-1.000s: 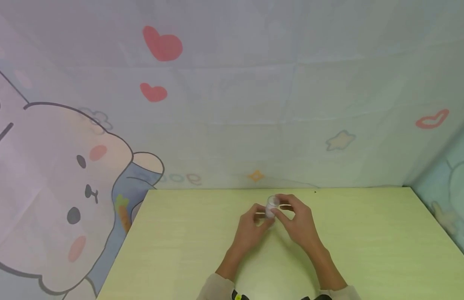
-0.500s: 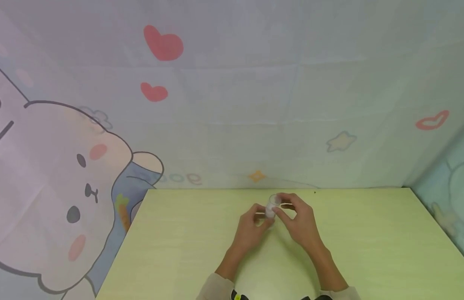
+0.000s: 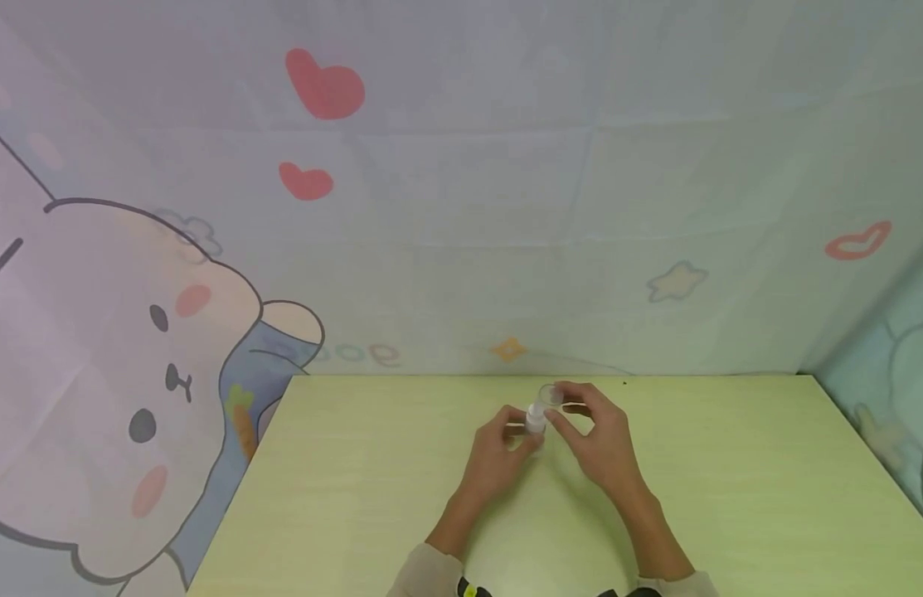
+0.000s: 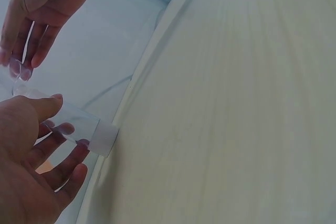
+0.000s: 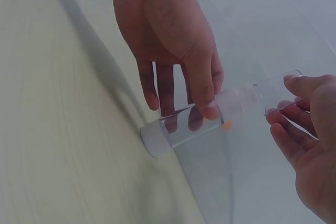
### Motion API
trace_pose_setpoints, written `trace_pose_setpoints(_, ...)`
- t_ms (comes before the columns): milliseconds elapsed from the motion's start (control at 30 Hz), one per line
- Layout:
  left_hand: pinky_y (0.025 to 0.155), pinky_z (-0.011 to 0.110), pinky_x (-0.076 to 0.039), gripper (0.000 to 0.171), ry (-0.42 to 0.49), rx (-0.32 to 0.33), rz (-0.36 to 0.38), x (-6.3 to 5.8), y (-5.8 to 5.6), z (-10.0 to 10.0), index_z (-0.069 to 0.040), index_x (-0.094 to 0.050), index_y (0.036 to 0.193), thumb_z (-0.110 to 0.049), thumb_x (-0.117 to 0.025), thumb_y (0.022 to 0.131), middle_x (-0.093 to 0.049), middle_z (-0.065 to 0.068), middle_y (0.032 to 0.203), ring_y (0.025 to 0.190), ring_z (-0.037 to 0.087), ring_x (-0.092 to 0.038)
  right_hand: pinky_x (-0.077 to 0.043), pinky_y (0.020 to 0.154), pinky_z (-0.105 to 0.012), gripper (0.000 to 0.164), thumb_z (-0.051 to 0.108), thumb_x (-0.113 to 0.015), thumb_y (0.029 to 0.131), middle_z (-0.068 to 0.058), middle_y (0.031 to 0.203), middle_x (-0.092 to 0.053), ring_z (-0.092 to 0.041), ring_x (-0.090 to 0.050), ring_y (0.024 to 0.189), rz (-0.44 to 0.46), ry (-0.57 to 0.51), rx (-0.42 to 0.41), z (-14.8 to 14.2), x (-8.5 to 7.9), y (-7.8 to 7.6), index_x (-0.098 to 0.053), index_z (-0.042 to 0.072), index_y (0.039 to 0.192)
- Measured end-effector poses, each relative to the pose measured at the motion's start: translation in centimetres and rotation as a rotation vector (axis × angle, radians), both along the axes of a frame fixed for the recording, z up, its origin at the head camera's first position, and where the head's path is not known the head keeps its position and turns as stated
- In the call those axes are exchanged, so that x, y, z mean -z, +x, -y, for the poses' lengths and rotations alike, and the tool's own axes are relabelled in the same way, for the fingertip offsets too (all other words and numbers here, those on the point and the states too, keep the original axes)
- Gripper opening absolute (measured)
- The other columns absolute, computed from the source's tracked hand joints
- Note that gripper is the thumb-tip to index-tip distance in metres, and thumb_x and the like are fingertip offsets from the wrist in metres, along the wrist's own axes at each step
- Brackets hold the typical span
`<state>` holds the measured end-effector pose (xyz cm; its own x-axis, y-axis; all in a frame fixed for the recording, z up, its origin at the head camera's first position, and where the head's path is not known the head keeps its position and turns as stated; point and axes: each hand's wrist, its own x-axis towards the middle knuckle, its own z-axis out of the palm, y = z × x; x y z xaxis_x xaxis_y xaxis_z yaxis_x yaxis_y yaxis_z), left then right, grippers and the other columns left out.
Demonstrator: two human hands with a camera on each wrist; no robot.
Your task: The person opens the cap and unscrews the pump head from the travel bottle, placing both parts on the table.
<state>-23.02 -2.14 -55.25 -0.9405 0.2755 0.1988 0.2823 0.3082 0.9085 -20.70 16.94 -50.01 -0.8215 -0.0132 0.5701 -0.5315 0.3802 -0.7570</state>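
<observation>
Pale tabletop [image 3: 730,481]; hands [image 3: 497,452] [image 3: 604,439] pinch bottle [image 3: 535,419] and cap [image 5: 272,89] (wrist views reveal clear barrel [image 5: 184,127]).

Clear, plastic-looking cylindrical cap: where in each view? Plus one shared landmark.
Head: clear, plastic-looking cylindrical cap, right of centre, in the lower half.
Left wrist: cap at the left edge, slightly above mid-height, outline faint.
Right wrist: cap right of centre, near mid-height.
Shared landmark: clear, white-based cylindrical bottle; the cap is next to its top end in all three.
</observation>
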Motion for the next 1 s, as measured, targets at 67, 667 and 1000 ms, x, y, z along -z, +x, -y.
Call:
trace_pose_setpoints(67, 0.104, 0.046, -0.055, 0.027, -0.001, -0.001, 0.007, 0.0, 0.1, 0.0, -0.021, -0.064, 0.124, -0.032, -0.075, 0.102, -0.071, -0.001, 0.132, 0.121, 0.024, -0.069, -0.061, 0.093, -0.044, 0.034, 0.01, -0.082, 0.095, -0.002, 0.119, -0.073, -0.023, -0.071, 0.105, -0.005, 0.004, 0.003, -0.1, 0.1, 0.0, -0.071, 0.01, 0.128)
trace_pose_setpoints(667, 0.101, 0.043, -0.056, 0.028, -0.008, -0.019, -0.016, 0.3, -0.3, -0.1, -0.02, -0.065, 0.123, -0.033, -0.076, 0.101, -0.071, 0.001, 0.132, 0.119, 0.025, -0.07, -0.061, 0.092, -0.048, 0.036, 0.009, -0.083, 0.094, -0.003, 0.116, -0.074, -0.023, -0.071, 0.104, 0.001, 0.002, 0.041, -0.9, 0.1, -0.3, -0.071, 0.008, 0.128)
trace_pose_setpoints(1000, 0.102, 0.042, -0.056, 0.027, -0.015, -0.023, -0.001, 0.4, -0.2, -0.1, -0.022, -0.065, 0.122, -0.032, -0.077, 0.1, -0.071, -0.001, 0.131, 0.12, 0.023, -0.07, -0.061, 0.091, -0.048, 0.036, 0.009, -0.083, 0.094, -0.003, 0.116, -0.074, -0.024, -0.072, 0.104, -0.006, 0.006, 0.045, -1.3, 0.2, -0.3, -0.071, 0.007, 0.128)
